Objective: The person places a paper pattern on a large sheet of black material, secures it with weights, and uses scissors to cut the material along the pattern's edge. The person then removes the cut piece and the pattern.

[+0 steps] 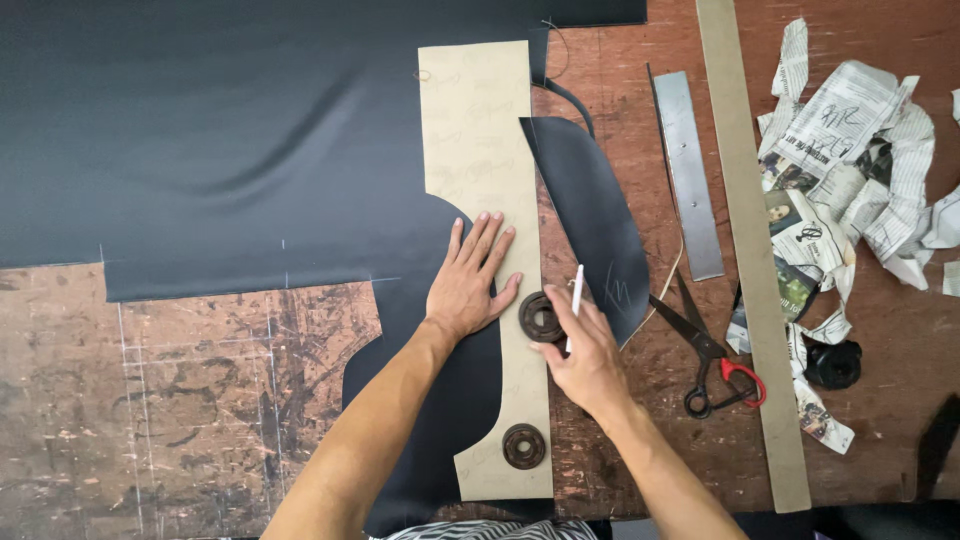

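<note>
1. The left hand [470, 285] lies flat, fingers spread and grasping nothing, pressing the tan card pattern [487, 180] down on the dark fabric [230, 140] that covers the upper part of the desk [180, 400].
2. The right hand [585, 355] is clenched in a writing grip on a white marking pencil [575, 300]. The pencil stands nearly upright, with its lower end hidden in the hand at the pattern's right edge.
3. The pattern's long axis runs away from the person, and both hands sit at about its middle. The right hand is nearer the straight right edge, the left nearer the curved left edge.
4. Two round rusty weights [541, 317] rest on the pattern; one touches the right hand, the other [524, 446] is near the bottom end.
5. A cut dark fabric piece [595, 220] lies just right of the pattern.
6. Farther right are scissors [710, 360], a metal ruler [690, 170], a long card strip [750, 250] and crumpled newspaper [850, 150].
</note>
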